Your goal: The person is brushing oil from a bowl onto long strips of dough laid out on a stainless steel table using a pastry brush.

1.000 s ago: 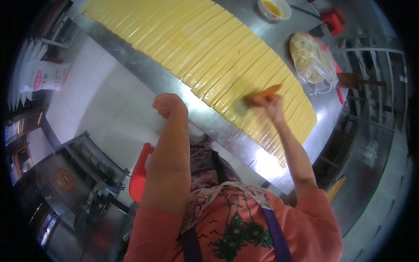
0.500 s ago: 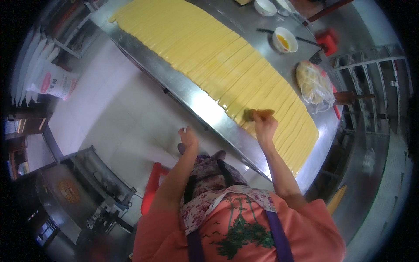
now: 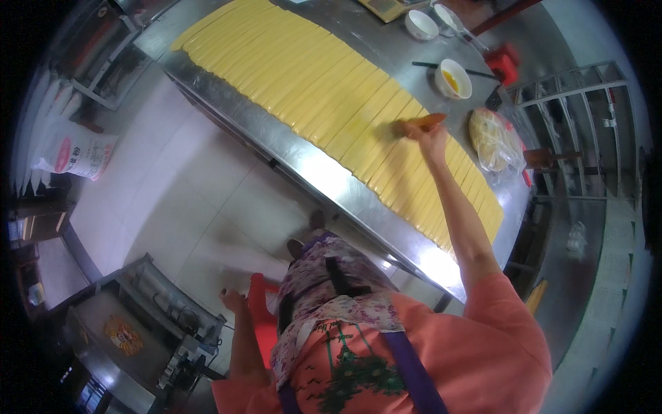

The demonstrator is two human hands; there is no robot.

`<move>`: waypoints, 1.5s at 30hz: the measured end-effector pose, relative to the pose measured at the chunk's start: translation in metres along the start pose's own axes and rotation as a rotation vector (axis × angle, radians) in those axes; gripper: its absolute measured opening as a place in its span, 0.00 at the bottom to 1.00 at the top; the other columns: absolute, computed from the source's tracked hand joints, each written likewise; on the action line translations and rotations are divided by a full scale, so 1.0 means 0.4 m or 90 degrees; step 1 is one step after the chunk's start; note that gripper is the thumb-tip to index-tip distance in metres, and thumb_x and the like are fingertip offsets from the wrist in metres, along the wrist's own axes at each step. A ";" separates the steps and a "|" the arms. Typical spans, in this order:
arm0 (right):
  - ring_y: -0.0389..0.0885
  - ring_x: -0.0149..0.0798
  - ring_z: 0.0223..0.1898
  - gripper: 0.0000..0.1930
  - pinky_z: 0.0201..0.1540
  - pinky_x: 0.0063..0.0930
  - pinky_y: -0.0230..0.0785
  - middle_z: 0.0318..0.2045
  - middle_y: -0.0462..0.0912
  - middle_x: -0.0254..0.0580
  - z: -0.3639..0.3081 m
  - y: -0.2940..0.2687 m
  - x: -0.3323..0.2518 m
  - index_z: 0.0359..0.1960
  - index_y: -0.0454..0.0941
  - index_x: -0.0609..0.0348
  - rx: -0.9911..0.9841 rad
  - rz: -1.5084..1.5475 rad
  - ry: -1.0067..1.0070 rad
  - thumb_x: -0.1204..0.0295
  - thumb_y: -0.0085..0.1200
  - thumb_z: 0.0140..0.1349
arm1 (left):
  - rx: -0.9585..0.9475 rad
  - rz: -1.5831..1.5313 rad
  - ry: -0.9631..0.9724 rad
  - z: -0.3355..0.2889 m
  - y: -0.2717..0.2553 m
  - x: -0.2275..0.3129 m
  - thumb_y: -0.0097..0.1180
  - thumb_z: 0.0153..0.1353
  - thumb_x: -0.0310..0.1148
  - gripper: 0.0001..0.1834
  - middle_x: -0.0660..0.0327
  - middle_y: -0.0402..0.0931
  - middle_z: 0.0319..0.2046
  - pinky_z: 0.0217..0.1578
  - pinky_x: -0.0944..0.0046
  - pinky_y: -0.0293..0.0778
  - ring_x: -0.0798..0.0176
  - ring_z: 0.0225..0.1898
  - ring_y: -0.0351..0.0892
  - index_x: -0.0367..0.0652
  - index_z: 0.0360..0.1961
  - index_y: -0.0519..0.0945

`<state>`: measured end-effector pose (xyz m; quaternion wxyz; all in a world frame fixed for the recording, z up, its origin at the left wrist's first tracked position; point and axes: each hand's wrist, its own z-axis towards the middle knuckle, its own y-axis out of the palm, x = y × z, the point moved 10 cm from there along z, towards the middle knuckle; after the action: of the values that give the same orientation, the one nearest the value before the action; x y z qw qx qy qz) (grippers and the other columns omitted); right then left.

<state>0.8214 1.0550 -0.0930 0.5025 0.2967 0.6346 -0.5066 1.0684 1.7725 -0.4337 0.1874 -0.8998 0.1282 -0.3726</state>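
Observation:
Long yellow dough strips [image 3: 296,76] lie side by side, closely packed, along the steel table [image 3: 303,148]. My right hand [image 3: 432,142] is closed round the orange-brown handle of a brush [image 3: 431,120]. The bristle end, blurred, is over the strips toward their far edge and seems to touch them. Their surface looks glossy in places. My left hand [image 3: 234,299] hangs low at my left, away from the table, beside a red stool [image 3: 258,310]. Its fingers look loosely apart and hold nothing I can see.
Beyond the dough stand a white bowl [image 3: 453,79] with yellow liquid, dark chopsticks [image 3: 425,64] and another white bowl [image 3: 421,25]. A clear plastic bag [image 3: 491,138] lies at the right. White sacks [image 3: 77,148] are at the far left, metal racks [image 3: 579,96] at the right.
My right hand has moved the brush away from me across the strips, toward their far edge. My left hand has dropped back and left toward the stool. The view has shifted slightly.

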 end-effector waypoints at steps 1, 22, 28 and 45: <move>0.79 0.31 0.28 0.08 0.33 0.24 0.73 0.28 0.82 0.40 -0.039 0.061 0.000 0.30 0.79 0.69 -0.098 0.056 0.057 0.76 0.60 0.51 | 0.017 0.019 -0.029 0.006 -0.029 -0.007 0.48 0.54 0.31 0.24 0.49 0.72 0.35 0.19 0.58 0.72 0.53 0.25 0.75 0.39 0.54 0.65; 0.80 0.39 0.41 0.10 0.45 0.30 0.74 0.39 0.82 0.45 -0.172 0.265 -0.075 0.41 0.80 0.60 -0.209 -0.171 -0.012 0.73 0.52 0.59 | -0.097 0.116 -0.089 0.134 0.116 0.428 0.43 0.56 0.28 0.27 0.52 0.67 0.40 0.25 0.56 0.72 0.54 0.30 0.72 0.42 0.59 0.58; 0.81 0.32 0.33 0.08 0.36 0.24 0.75 0.31 0.83 0.45 0.044 -0.041 0.111 0.36 0.79 0.68 0.146 -0.152 0.101 0.76 0.52 0.60 | -0.175 0.219 -0.013 0.106 0.402 0.729 0.44 0.57 0.29 0.24 0.52 0.68 0.38 0.21 0.59 0.72 0.55 0.27 0.73 0.42 0.56 0.61; 0.80 0.33 0.33 0.08 0.38 0.27 0.74 0.32 0.83 0.43 -0.019 0.278 -0.062 0.36 0.81 0.64 -0.040 -0.179 0.292 0.74 0.58 0.55 | -0.282 0.234 0.039 0.457 0.604 1.051 0.43 0.56 0.34 0.22 0.53 0.67 0.38 0.23 0.60 0.73 0.54 0.28 0.74 0.42 0.53 0.65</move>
<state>0.9253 1.1001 -0.1082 0.2797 0.2968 0.7823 -0.4709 1.4675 1.4444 -0.3958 0.0468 -0.8688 0.3728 -0.3226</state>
